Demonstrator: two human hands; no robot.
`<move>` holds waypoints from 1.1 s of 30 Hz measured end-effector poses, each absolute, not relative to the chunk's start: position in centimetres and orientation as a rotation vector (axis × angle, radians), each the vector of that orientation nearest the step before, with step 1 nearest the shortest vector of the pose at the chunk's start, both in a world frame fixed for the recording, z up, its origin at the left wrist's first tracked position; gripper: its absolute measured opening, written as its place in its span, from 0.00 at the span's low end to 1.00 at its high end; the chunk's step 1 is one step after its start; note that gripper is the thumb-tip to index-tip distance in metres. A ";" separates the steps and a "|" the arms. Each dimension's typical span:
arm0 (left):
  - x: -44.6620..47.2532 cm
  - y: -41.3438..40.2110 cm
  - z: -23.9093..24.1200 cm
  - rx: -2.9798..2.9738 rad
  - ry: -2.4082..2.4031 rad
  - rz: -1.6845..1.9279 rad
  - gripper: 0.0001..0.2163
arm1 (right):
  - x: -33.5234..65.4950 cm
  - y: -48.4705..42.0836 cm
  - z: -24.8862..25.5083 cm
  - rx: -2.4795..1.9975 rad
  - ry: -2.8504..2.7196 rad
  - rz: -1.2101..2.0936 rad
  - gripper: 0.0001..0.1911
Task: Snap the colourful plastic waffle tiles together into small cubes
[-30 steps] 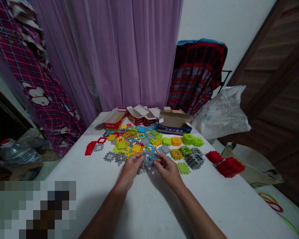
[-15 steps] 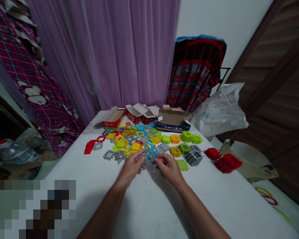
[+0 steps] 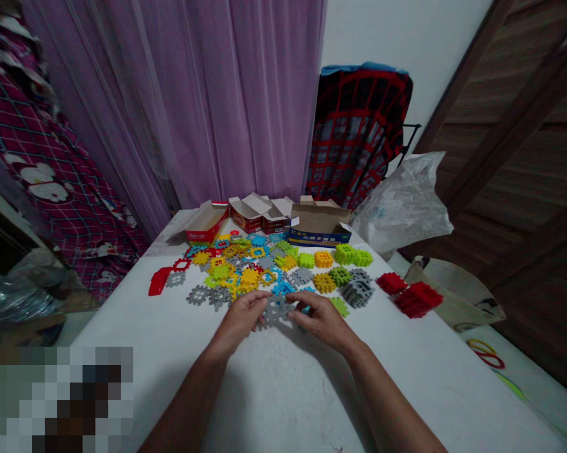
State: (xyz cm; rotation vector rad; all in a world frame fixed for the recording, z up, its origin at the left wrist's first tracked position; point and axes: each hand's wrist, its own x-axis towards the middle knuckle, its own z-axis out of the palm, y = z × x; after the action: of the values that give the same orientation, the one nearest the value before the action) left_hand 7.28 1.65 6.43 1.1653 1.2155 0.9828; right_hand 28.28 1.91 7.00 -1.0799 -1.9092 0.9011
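- Left hand (image 3: 240, 318) and right hand (image 3: 323, 321) both pinch one grey tile (image 3: 274, 309) between their fingertips, above the tabletop (image 3: 283, 390) middle
- Coloured tiles (image 3: 250, 272) lie just beyond, open boxes (image 3: 318, 223) along the far edge

Purple curtain (image 3: 207, 100), white wall (image 3: 396, 31), perhaps a wooden door (image 3: 523, 138).

Table (image 3: 283, 402): bare white top at 6 o'clock, free out to 8 and 4.
Toy pieces (image 3: 250, 270): crowded spread at 12 o'clock, hardly a gap between them.
Boxes (image 3: 318, 226): row closing the far edge at 12.
Red blocks (image 3: 413, 296): at 2 o'clock, with a bare strip in front of them.
Bag (image 3: 401, 207): bulges over the edge at 1.
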 end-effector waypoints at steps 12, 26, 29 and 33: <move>7.6 1.1 6.8 1.144 1.161 0.961 0.26 | 28.7 1.3 7.2 -1.068 -2.075 0.653 0.10; 5.5 2.7 4.6 1.188 1.482 1.463 0.28 | 39.6 -0.8 4.7 -1.673 -1.135 0.133 0.32; 4.8 2.9 3.6 1.219 1.563 1.534 0.25 | 41.6 -2.4 3.9 -1.904 -1.065 0.052 0.36; 4.3 3.2 2.5 1.251 1.628 1.570 0.23 | 43.3 -3.1 2.8 -2.178 -1.050 0.102 0.33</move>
State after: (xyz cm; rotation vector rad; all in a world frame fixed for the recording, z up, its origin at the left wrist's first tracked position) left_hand 4.35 3.16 2.50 1.2507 1.6281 1.5701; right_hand 43.32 -3.08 2.82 -2.1784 -1.0503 0.1020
